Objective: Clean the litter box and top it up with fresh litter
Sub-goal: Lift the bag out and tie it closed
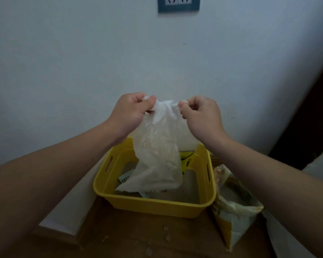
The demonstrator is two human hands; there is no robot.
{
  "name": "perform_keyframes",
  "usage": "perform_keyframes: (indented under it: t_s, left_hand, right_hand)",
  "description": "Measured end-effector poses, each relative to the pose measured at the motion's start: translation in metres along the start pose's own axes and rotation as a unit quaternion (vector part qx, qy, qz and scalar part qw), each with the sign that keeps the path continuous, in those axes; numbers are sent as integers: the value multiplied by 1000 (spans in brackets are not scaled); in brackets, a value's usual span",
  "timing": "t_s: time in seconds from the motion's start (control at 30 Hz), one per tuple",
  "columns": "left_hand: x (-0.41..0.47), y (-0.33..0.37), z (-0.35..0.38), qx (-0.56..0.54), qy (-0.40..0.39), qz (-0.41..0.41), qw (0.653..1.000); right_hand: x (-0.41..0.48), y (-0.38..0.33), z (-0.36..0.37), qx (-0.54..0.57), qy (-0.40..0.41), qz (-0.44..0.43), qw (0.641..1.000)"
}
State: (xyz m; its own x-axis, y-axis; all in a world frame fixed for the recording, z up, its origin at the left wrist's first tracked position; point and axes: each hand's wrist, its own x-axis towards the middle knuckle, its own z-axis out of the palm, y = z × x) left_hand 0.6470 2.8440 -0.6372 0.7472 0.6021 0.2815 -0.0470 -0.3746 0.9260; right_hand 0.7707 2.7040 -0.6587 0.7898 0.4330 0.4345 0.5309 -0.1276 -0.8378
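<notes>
White plastic, thin and half see-through, is what we have in hand: a bag (158,155) held up by its gathered mouth over the yellow litter box (157,203). Our left hand (131,110) pinches one bunched end of the mouth between thumb and curled fingers, and our right hand (199,116) pinches the other end the same way, so both hands are closed on the bag. Its lower end hangs down inside the box, near the front wall.

The box stands on the wooden floor (119,237) against the pale wall, with a layer of greyish litter in it and a white slotted scoop (124,178) showing partly behind the bag. Just beside the box's right wall stands an opened litter sack (233,207). A few pale bits (166,233) lie on the floor in front of the box.

We judge this to be the waste-bag step, between scooping and topping up. Whether we are tying the mouth shut or pulling it open we cannot tell, and the bag's contents are not clear. If tying, the next move calls for crossing the two ends and drawing them tight without tearing the film, then setting the bag aside and reaching for the sack.
</notes>
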Motion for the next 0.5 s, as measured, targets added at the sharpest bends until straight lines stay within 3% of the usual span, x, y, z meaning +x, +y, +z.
perform_keyframes:
  t_s: [0.23, 0.5]
  left_hand:
    - [26, -27, -18, 113, 26, -44, 992]
    - [2, -98, -44, 131, 78, -127, 980]
  right_hand:
    - [14, 16, 4, -47, -3, 51, 998]
    - [14, 73, 1, -128, -11, 116, 985]
